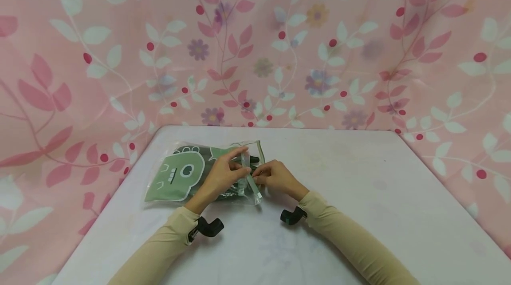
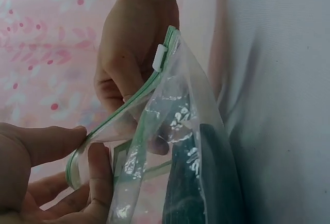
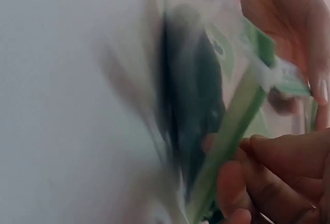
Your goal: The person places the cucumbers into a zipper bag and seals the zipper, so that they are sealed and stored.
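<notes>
A clear plastic zip bag (image 1: 171, 187) with a green cartoon face lies on the table, dark contents (image 2: 216, 167) showing through. Its green zip edge (image 2: 124, 103) carries a white slider (image 2: 160, 58), and the mouth gapes in the left wrist view. My left hand (image 1: 221, 174) pinches that edge between thumb and fingers. At the bag's right end, my right hand (image 1: 276, 176) has curled fingers gripping beside the zip edge. One of its fingertips (image 2: 157, 145) shows through the plastic; whether it is inside or behind the bag is unclear.
A white-covered table (image 1: 351, 178) stretches beneath both arms. Behind it hangs a pink floral cloth (image 1: 255, 45). A black wrist-worn device sits on each sleeve, one at the left wrist (image 1: 209, 227) and one at the right wrist (image 1: 293, 216).
</notes>
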`<act>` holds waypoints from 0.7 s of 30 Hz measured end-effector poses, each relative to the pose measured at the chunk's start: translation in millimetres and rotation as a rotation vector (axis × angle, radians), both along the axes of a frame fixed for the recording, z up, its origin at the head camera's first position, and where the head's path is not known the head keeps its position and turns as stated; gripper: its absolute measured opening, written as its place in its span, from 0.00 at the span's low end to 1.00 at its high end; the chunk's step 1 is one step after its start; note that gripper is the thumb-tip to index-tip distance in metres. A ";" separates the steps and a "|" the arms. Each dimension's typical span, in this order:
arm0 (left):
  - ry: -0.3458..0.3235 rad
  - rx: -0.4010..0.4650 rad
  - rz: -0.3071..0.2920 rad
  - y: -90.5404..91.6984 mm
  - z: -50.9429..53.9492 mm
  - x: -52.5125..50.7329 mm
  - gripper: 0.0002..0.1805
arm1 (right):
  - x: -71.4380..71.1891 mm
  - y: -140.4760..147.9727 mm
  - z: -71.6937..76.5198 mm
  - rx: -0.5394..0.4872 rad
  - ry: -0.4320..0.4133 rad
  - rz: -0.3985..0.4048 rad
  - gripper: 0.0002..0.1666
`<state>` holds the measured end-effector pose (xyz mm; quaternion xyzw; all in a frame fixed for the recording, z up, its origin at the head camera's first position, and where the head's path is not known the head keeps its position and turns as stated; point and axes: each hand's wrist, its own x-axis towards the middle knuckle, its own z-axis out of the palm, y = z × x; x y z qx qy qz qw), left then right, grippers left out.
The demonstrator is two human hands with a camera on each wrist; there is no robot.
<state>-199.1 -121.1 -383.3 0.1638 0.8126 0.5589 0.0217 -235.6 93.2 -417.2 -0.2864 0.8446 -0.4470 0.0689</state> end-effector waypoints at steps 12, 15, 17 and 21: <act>0.048 -0.085 -0.026 5.9 -7.6 -1.6 0.41 | -26.8 28.4 9.1 -0.099 0.020 -0.220 0.12; 0.088 -0.147 -0.044 8.0 -10.3 -1.6 0.35 | -37.7 30.2 6.4 -0.128 -0.005 -0.282 0.16; 0.119 -0.195 -0.054 10.7 -11.3 -1.2 0.34 | -45.3 28.4 5.8 -0.135 -0.007 -0.312 0.19; 0.216 -0.292 -0.088 15.1 -16.1 -0.4 0.31 | -59.1 16.7 7.6 -0.116 -0.032 -0.380 0.27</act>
